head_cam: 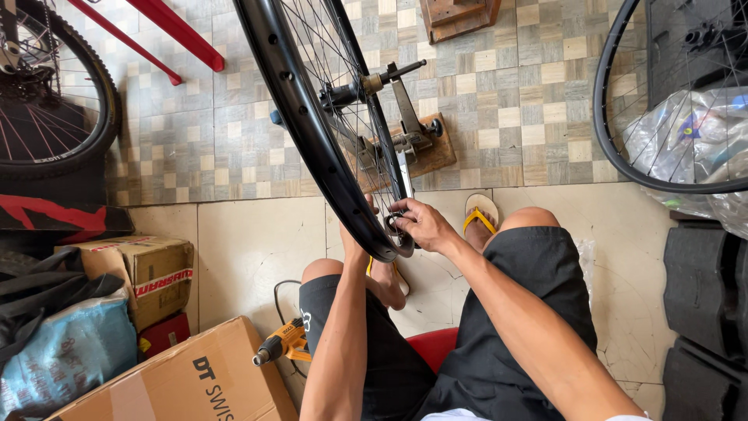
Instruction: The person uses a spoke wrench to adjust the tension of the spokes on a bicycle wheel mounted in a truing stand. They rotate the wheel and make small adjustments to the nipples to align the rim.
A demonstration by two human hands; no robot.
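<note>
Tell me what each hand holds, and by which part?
Both hands grip the black bicycle wheel at its lower rim: right hand on the near side, left hand mostly hidden behind it.

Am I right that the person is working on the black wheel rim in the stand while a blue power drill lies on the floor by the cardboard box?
Not quite: the drill is yellow and black, not blue, as the head view shows. It does lie beside the cardboard box, and both hands, left hand and right hand, are at the black wheel rim.

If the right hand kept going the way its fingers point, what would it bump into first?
Probably the black wheel rim: the right hand points left, fingertips already at the rim's lower edge, though exact depth is unclear.
</note>
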